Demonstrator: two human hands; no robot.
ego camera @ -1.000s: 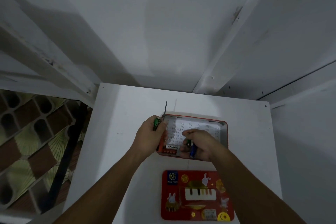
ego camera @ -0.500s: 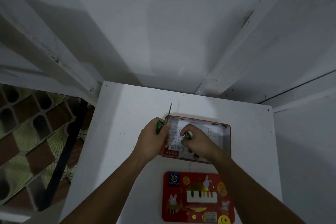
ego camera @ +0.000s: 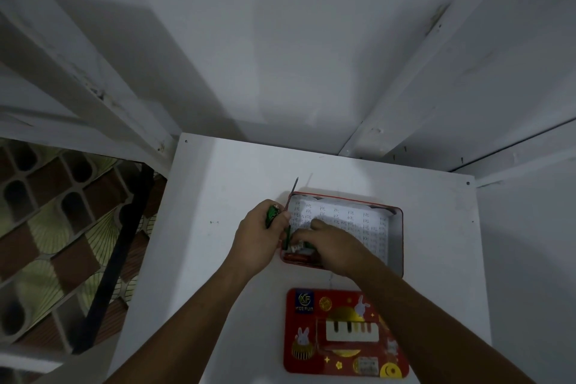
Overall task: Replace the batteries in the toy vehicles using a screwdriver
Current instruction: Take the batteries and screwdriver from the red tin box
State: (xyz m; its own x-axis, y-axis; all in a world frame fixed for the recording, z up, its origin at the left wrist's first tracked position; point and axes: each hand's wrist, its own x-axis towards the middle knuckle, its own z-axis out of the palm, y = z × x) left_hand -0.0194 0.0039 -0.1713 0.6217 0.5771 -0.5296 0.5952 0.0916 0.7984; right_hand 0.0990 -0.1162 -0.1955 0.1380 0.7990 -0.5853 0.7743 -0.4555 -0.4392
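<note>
- Two hands meet at the red tin (ego camera: pixel 395 246) on the tabletop (ego camera: pixel 218 196).
- Your left hand (ego camera: pixel 258 240) has its fingers wrapped around the green screwdriver (ego camera: pixel 273 214), at the tin's left rim.
- Your right hand (ego camera: pixel 330 243) reaches into the tin; if its fingers pinch something, I cannot tell.
- The lid (ego camera: pixel 343 333), nearer you, reads "KF".

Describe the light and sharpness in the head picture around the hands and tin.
Head view: dim, soft light, no glare; the left hand, gripping the screwdriver, and the right hand cover the near-left corner of the open tin, where contents look murky.
</note>
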